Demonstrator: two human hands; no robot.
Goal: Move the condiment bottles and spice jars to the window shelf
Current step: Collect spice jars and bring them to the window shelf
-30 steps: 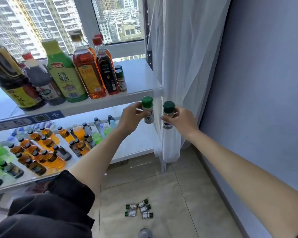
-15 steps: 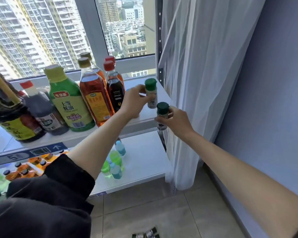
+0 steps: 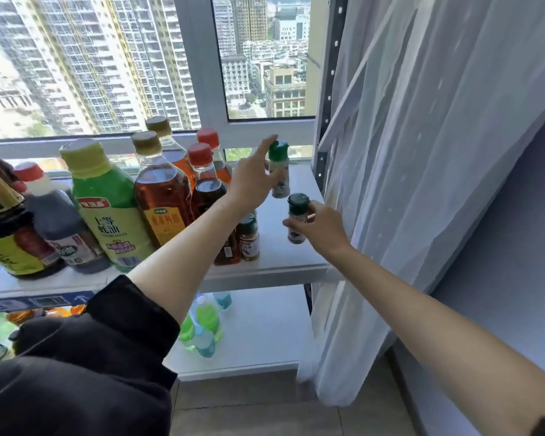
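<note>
My left hand (image 3: 254, 184) holds a pale spice jar with a green cap (image 3: 279, 171) upright over the back right of the white window shelf (image 3: 283, 259); its index finger sticks up beside the cap. My right hand (image 3: 323, 231) grips a dark spice jar with a dark green cap (image 3: 297, 212), whose base is at the shelf surface near the right edge. Another spice jar (image 3: 249, 239) stands on the shelf by my left forearm. Tall condiment bottles fill the shelf's left: a green one (image 3: 107, 209), an amber one (image 3: 161, 196), a dark red-capped one (image 3: 206, 187).
A sheer white curtain (image 3: 422, 184) hangs directly right of the shelf, partly over a perforated metal upright (image 3: 328, 89). The lower shelf (image 3: 265, 335) carries small green and blue bottles (image 3: 203, 328). The window is behind; tiled floor is below.
Both hands have risen from below shelf level and reached forward over the window shelf with their jars. The left jar is further back; the right jar has come down to the shelf surface.
</note>
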